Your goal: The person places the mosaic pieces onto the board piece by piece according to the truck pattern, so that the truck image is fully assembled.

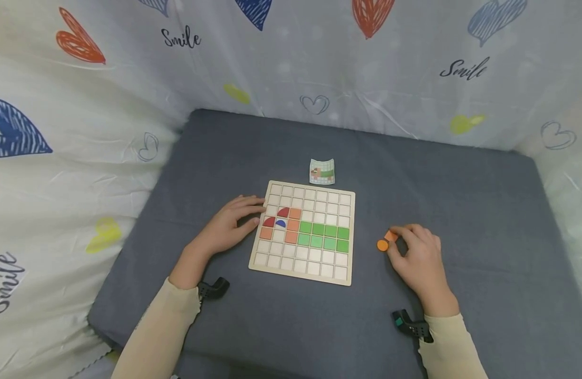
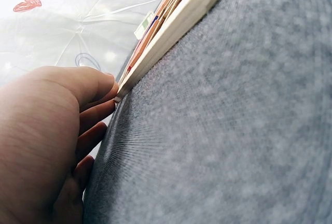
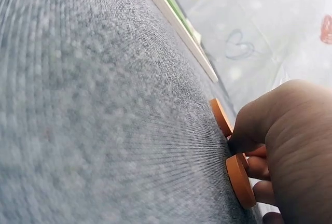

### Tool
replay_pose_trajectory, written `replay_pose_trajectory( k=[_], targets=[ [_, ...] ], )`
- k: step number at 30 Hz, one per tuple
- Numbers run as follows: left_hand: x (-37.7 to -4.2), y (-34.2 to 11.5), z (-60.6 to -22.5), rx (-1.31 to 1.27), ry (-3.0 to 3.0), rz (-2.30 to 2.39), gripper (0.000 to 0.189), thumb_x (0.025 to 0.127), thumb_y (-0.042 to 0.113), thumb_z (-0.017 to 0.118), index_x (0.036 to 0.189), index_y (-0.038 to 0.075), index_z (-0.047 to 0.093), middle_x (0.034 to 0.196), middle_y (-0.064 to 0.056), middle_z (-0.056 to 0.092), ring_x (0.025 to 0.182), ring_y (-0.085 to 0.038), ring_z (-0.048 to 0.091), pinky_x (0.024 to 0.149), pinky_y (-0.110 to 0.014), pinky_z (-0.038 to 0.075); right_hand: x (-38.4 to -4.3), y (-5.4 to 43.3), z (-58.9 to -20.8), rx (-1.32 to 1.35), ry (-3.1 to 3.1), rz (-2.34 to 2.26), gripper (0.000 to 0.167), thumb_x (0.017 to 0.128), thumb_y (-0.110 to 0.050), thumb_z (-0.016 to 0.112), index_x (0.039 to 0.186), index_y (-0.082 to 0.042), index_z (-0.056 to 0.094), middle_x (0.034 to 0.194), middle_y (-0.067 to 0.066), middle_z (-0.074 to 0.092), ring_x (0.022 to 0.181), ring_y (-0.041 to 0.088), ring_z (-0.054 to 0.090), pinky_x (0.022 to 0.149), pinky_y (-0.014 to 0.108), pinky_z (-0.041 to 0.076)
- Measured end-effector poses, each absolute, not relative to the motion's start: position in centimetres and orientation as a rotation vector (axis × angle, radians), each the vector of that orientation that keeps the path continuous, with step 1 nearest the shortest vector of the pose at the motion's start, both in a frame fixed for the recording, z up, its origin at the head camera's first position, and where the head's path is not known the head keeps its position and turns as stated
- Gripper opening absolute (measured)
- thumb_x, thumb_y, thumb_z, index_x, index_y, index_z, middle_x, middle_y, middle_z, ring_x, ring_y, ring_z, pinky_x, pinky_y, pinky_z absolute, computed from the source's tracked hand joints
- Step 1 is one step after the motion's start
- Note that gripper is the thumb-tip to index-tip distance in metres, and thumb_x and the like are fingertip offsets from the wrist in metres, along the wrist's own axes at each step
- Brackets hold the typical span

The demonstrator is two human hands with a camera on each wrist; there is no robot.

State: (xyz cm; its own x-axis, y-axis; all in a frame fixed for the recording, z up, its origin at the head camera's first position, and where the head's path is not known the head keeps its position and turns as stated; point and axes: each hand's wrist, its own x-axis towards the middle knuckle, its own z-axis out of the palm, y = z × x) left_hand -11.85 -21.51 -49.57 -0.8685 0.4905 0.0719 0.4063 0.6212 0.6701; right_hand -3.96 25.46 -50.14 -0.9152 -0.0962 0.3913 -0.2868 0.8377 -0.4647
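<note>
A wooden grid board (image 1: 300, 266) lies on the table, with green squares (image 1: 324, 236), orange-pink squares (image 1: 293, 225), red quarter-round pieces (image 1: 283, 212) and a blue half-round piece (image 1: 280, 223) in its cells. My left hand (image 1: 229, 223) rests at the board's left edge, fingers loosely extended; in the left wrist view its fingertips meet the board's corner (image 2: 122, 90). To the right of the board, my right hand (image 1: 418, 255) pinches an orange square tile (image 1: 390, 236) between thumb and index finger, low over the cloth. Beside that tile lies an orange disc (image 1: 382, 245).
A small card (image 1: 322, 172) printed with a coloured grid pattern lies just beyond the board's far edge. Dark grey cloth (image 1: 485, 221) covers the table. A white curtain (image 1: 319, 68) with printed hearts hangs behind it and along the sides.
</note>
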Motion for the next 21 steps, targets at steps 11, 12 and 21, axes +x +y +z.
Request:
replay_pose_trajectory(
  k=[11, 12, 21],
  targets=[
    [-11.78, -21.53, -49.63, 0.775, 2.716, 1.087, 0.039, 0.111, 0.024, 0.07, 0.148, 0.011, 0.07, 0.163, -0.007, 0.055, 0.159, -0.031, 0.039, 0.14, -0.045, 0.017, -4.01, 25.53, -50.47, 0.279, -2.645, 0.789, 0.024, 0.088, -0.001, 0.077, 0.112, 0.002, 0.081, 0.104, 0.016, 0.071, 0.091, 0.038, 0.061, 0.081, 0.054, 0.04],
    [-11.78, -21.57, -49.64, 0.776, 2.717, 1.086, 0.039, 0.111, 0.024, 0.069, 0.148, 0.011, 0.07, 0.163, -0.007, 0.055, 0.16, -0.031, 0.039, 0.14, -0.045, 0.017, -4.02, 25.51, -50.49, 0.278, -2.641, 0.793, 0.024, 0.089, -0.001, 0.077, 0.112, 0.003, 0.081, 0.104, 0.016, 0.071, 0.09, 0.038, 0.061, 0.081, 0.054, 0.04],
    [-11.99, -21.7, -49.72, 0.788, 2.714, 1.084, 0.039, 0.112, 0.025, 0.069, 0.148, 0.011, 0.07, 0.163, -0.007, 0.055, 0.16, -0.031, 0.038, 0.14, -0.045, 0.016, -4.19, 25.4, -50.42, 0.254, -2.612, 0.827, 0.025, 0.089, 0.0, 0.077, 0.114, 0.003, 0.08, 0.104, 0.017, 0.071, 0.087, 0.037, 0.06, 0.08, 0.052, 0.04]
  ],
)
